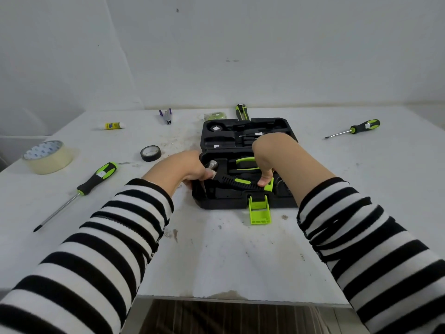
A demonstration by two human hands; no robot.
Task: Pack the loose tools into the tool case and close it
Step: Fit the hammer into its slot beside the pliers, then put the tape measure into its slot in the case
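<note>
A hammer (pixel 234 183) is held in the near half of an open black tool case (pixel 243 126), which is seen at the centre of the frame on a white table (pixel 216 256). The hammer's steel head is gripped by the curled fingers of the left hand (pixel 183 169) at the case's left edge. The thumb of the right hand (pixel 267 155) is set against the end of the black-and-green handle; the other fingers are hidden behind the hand, so a grip cannot be confirmed. Green-handled pliers (pixel 245 162) are seen lying in the case just beyond the hammer. A green latch (pixel 259 213) is folded out from the case's near edge.

One screwdriver (pixel 96 182) is left loose at the left of the frame and a second screwdriver (pixel 361 128) at the upper right. A utility knife (pixel 242 112) is seen just behind the case. Two tape rolls, a glue stick and a stapler are scattered across the upper left.
</note>
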